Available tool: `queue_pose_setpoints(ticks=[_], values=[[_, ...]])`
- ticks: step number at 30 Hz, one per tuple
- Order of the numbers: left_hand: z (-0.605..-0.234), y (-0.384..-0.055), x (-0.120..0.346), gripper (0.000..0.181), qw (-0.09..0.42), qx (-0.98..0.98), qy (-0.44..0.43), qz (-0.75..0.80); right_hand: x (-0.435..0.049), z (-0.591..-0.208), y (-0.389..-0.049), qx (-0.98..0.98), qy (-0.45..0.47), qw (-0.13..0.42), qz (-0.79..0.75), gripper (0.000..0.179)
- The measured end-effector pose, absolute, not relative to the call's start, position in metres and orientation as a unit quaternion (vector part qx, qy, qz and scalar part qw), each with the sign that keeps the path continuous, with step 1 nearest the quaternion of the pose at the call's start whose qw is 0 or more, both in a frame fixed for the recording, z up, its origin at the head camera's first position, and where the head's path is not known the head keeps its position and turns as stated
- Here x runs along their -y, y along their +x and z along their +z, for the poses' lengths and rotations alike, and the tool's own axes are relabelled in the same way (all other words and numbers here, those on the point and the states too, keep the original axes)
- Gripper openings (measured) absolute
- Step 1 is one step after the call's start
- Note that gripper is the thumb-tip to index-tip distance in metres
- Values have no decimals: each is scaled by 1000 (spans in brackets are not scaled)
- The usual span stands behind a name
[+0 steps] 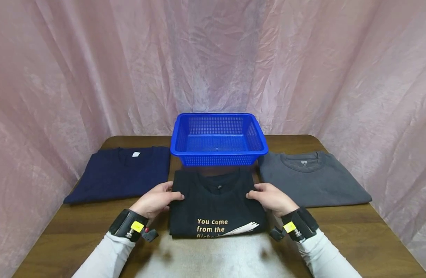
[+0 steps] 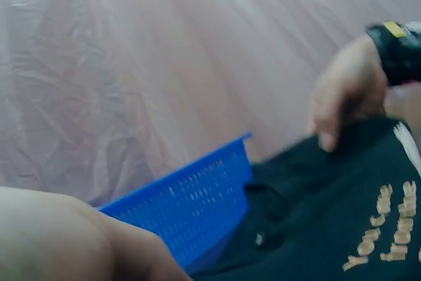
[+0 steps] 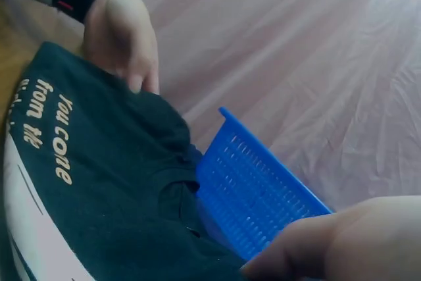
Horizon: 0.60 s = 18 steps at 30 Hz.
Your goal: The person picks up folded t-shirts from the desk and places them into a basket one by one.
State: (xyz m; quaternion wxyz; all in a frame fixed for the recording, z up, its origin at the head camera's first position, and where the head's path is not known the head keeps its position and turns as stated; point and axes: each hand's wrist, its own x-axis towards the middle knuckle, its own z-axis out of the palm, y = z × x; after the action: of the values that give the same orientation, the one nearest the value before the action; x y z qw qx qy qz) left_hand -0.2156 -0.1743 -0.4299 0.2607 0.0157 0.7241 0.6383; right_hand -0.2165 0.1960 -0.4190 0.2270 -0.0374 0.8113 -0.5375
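A folded black T-shirt (image 1: 218, 200) with gold lettering and a white streak print lies between my hands, its collar toward the basket. My left hand (image 1: 160, 199) pinches its left side, the thumb on top and the other fingers partly hidden. On the opposite side my right hand (image 1: 272, 197) grips the shirt the same way. Both wrist views show the far hand's thumb pressed on the cloth; the left wrist view has the right hand (image 2: 348, 93), the right wrist view the left hand (image 3: 125, 41). Whether the shirt is raised off the table I cannot tell.
Behind the shirt stands a blue plastic basket (image 1: 219, 153) with nothing in it. A folded navy shirt (image 1: 126, 175) lies at left and a folded dark grey T-shirt (image 1: 310, 183) at right. Under them is a brown wooden table (image 1: 358, 239); a pink curtain (image 1: 213, 58) hangs behind.
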Motion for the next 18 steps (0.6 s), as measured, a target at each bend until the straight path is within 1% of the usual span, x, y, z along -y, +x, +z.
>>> queue_pose_setpoints(ticks=[2,3,5,7,10,12,14,18], values=[[-428,-213,177,77,276,-709,26,648,-198,-418,-212,-800,-44,242,-547,53],[-427,-211,179,83,283,-702,31,653,-200,-417,-210,-799,-50,245,-547,62],[-426,-210,181,86,303,-681,49,665,-203,-415,-207,-789,-52,250,-559,73],[-424,-207,184,87,313,-658,58,683,-207,-412,-204,-771,-52,256,-580,71],[-418,-203,188,85,319,-620,72,713,-214,-403,-200,-744,-50,257,-614,76],[-411,-201,191,88,315,-601,79,731,-219,-395,-198,-728,-56,256,-634,80],[-402,-200,193,91,306,-590,87,742,-223,-385,-196,-720,-67,251,-643,79],[-383,-200,195,93,290,-584,96,752,-229,-367,-196,-706,-86,247,-658,64]])
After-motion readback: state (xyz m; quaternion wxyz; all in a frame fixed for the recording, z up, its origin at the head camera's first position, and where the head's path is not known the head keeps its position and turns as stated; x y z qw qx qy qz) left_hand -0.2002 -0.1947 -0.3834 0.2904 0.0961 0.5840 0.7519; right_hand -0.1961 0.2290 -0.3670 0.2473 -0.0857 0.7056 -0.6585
